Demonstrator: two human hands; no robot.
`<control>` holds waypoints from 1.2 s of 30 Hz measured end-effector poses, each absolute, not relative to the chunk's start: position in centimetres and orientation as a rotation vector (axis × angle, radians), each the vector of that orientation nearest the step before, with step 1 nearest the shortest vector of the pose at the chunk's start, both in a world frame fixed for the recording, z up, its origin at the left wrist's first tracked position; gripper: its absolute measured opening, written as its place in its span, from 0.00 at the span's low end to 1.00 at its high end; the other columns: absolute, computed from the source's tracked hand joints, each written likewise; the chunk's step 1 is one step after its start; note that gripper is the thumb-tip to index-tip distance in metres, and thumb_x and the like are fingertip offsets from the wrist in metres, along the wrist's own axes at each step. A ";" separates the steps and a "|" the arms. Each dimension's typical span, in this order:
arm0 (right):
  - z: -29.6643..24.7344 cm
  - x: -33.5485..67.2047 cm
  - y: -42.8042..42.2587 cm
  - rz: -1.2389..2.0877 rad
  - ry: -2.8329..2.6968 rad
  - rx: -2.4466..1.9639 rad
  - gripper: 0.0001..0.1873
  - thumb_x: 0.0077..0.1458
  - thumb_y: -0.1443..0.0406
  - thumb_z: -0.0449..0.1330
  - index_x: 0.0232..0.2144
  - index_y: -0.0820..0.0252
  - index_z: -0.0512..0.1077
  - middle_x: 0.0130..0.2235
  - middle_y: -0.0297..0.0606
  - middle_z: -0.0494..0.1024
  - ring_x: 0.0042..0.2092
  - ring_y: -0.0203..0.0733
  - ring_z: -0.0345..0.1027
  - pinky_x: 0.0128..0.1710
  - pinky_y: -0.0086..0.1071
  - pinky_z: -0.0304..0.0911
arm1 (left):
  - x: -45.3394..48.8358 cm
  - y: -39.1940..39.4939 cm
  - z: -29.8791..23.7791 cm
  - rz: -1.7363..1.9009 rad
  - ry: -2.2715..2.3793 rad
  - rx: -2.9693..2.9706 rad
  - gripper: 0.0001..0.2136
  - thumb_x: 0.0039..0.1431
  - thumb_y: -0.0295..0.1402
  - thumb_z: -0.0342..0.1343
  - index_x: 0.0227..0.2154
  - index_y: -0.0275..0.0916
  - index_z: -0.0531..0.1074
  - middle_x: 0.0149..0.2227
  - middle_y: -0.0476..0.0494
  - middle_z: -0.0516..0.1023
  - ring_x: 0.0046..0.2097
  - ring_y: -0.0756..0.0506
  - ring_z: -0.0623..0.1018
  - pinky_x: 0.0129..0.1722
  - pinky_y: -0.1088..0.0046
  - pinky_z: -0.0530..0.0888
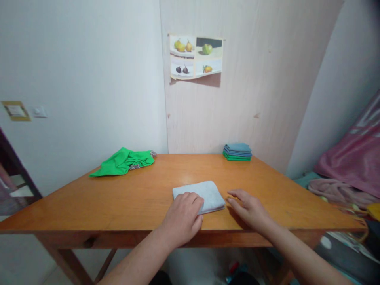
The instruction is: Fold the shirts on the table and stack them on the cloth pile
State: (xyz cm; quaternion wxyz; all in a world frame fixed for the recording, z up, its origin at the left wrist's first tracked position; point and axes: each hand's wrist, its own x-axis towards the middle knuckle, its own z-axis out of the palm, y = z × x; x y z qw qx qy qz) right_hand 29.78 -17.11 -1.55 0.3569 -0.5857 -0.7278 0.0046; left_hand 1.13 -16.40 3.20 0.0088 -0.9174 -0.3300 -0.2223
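Note:
A folded light blue cloth (208,192) lies near the front edge of the wooden table (124,202). My left hand (182,217) rests palm down on the cloth's near left corner, with its fingers curled loosely and flat. Just right of the cloth, my right hand (249,208) hovers low over the table, fingers stretched out toward the cloth's right edge and holding nothing.
A crumpled green cloth (123,161) lies at the table's back left. A neat stack of folded blue and green cloths (237,152) sits at the back right against the wall. A fruit picture (196,57) hangs on the wall. Pink bedding (353,162) lies to the right.

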 end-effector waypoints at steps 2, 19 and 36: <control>-1.2 29.0 -18.0 -0.039 -1.964 -1.459 0.18 0.62 0.57 0.53 0.50 0.55 0.73 0.50 0.44 0.78 0.51 0.50 0.72 0.53 0.46 0.67 | 0.5 -16.2 3.2 -0.766 -1.065 -2.868 0.15 0.55 0.27 0.53 0.46 0.43 0.68 0.47 0.41 0.74 0.50 0.38 0.72 0.52 0.60 0.69; 1.2 23.6 -18.4 -0.204 -2.375 -1.293 0.19 0.59 0.63 0.56 0.52 0.56 0.72 0.53 0.45 0.75 0.53 0.51 0.68 0.56 0.45 0.62 | -4.4 -16.1 0.5 -1.342 -1.401 -2.715 0.13 0.51 0.24 0.49 0.40 0.42 0.68 0.41 0.44 0.75 0.46 0.42 0.74 0.48 0.64 0.71; 0.0 23.1 -17.5 -0.232 -2.352 -1.362 0.15 0.61 0.65 0.55 0.49 0.57 0.72 0.47 0.44 0.77 0.47 0.49 0.70 0.48 0.41 0.63 | -2.6 -15.6 -0.7 -2.179 -1.978 -2.759 0.22 0.50 0.25 0.54 0.50 0.39 0.62 0.35 0.49 0.73 0.32 0.50 0.72 0.32 0.76 0.67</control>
